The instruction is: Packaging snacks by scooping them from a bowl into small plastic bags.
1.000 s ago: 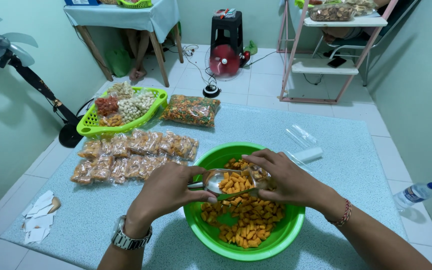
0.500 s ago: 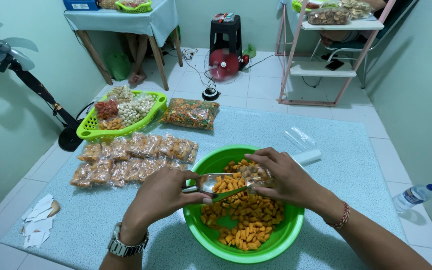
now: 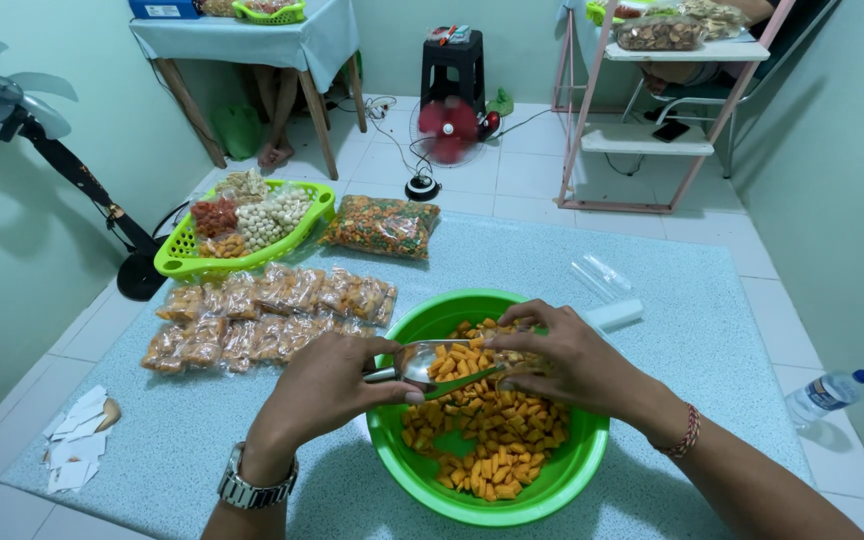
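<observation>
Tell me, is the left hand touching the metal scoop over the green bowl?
Touching. The head view shows the left hand closed around the metal scoop handle, above the green bowl.

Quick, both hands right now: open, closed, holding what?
Left hand: closed on the metal scoop, loaded with orange snacks.
Right hand: fingers closed around a small clear bag at the scoop's mouth.

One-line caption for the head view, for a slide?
Left hand tips a metal scoop of orange snacks toward the right hand over a green bowl.

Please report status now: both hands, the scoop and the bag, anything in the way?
Left hand grips metal scoop, loaded with orange snacks. Right hand holds small clear bag at scoop mouth, over green bowl. Nothing in the way.
</observation>
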